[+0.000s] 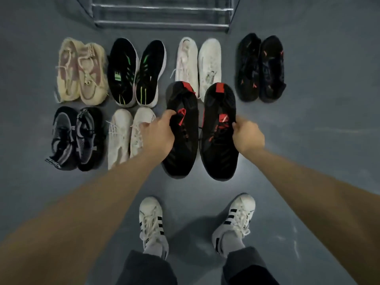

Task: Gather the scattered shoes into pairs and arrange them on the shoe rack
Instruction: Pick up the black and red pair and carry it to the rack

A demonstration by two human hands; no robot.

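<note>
Left hand [158, 134] and right hand [247, 136] each grasp one black-red shoe [181, 140] | twin [219, 138] alongside, matched | six pairs lined on floor [318, 151] | shoe rack [162, 15] at 12 o'clock, unfilled.

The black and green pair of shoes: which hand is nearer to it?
Left. The left hand, gripping one black and red shoe, is just below and right of the black and green pair. The right hand, gripping the other shoe, is farther right.
</note>
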